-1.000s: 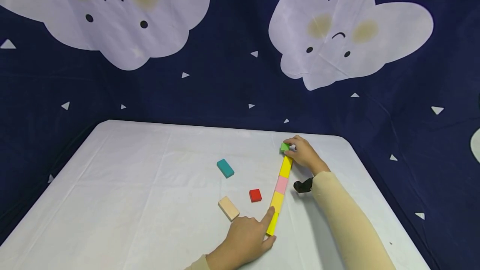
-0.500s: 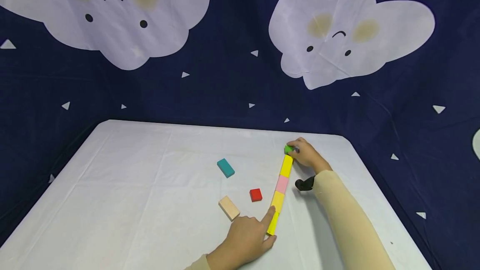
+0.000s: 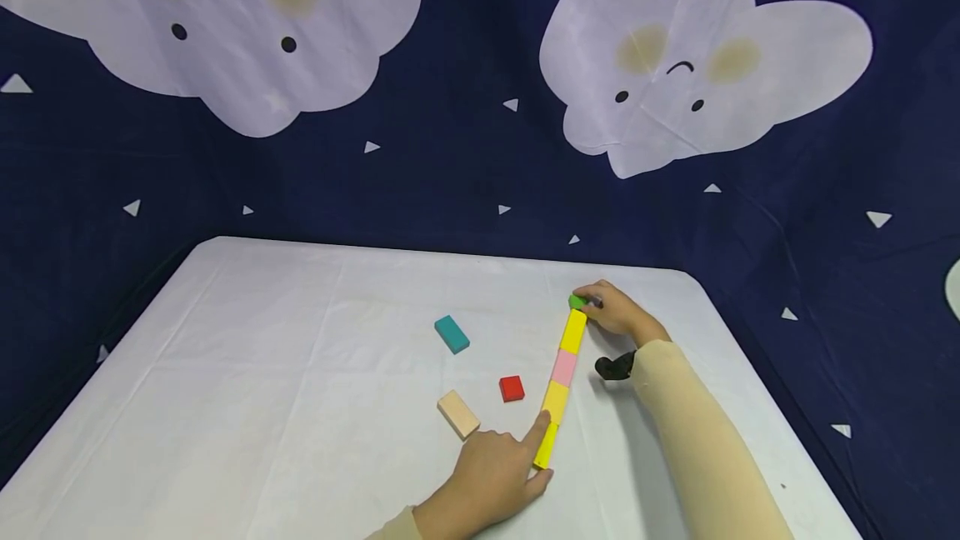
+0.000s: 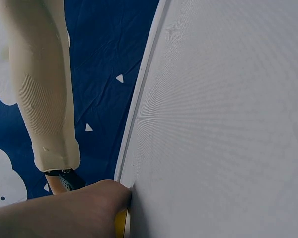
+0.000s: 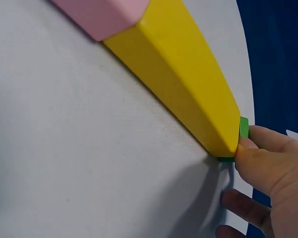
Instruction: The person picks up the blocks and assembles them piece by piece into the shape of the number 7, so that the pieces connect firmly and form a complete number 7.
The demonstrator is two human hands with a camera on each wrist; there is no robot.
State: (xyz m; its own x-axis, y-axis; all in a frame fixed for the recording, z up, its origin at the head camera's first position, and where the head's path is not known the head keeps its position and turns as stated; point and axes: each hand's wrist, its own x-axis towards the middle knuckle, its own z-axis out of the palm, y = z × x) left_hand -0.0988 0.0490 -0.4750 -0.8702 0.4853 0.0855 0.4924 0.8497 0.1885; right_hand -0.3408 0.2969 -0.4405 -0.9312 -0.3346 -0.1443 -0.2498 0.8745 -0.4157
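A row of yellow and pink blocks runs away from me on the right half of the table. My right hand (image 3: 617, 309) pinches a small green block (image 3: 576, 302) between thumb and fingers at the row's far end. In the right wrist view the green block (image 5: 244, 127) is right against the end of the far yellow block (image 5: 174, 69), partly hidden behind it. My left hand (image 3: 489, 477) lies at the near end. Its straight index finger touches a yellow block (image 3: 555, 401), and its thumb is by the nearest yellow block (image 3: 546, 448). Between the yellow blocks lies a pink block (image 3: 564, 368).
Left of the row lie a red block (image 3: 512, 388), a teal block (image 3: 452, 334) and a plain wooden block (image 3: 457, 414), the last close to my left hand. The white-covered table (image 3: 225, 390) ends at a dark blue cloth (image 3: 450, 165) with printed clouds.
My right hand has brought the green block slightly right and down, in line with the row's far end. My left hand and the other blocks have kept their places.
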